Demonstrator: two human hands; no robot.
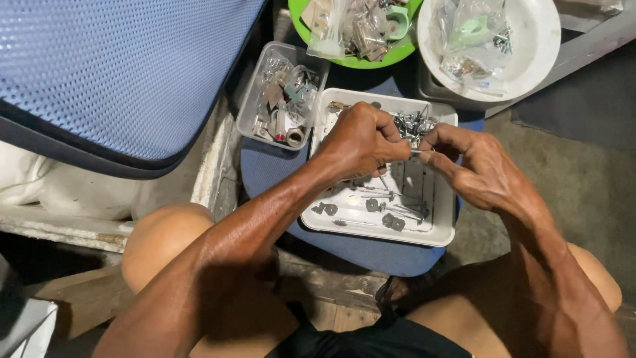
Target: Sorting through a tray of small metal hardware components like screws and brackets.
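- I take the white square tray (442,233) as my landmark; it sits on a blue round seat pad (265,174) between the person's knees.
- Over the tray's upper half I see the left hand (361,140), fingers curled tight — thumb and forefinger pinched on one end of a small metal piece (415,151).
- The right hand (474,166) comes in from the tray's right side and pinches the other end of that same piece; its remaining fingers are loosely bent. The two hands' fingertips nearly touch above the tray.
- The piece is thin and silvery — too small for me to tell its exact kind.
- Inside the tray, along its top edge, lies a heap of screws (414,122); nearer the bottom edge lie a few loose flat metal fittings (384,207), well spread.
- Just left of the tray stands a clear plastic box (252,109) of mixed hardware.
- Above the tray I see a green bowl (358,61) and, to its right, a white bowl (536,56), both holding small bagged parts.
- Far left of the tray lies a blue mesh cushion (119,73).
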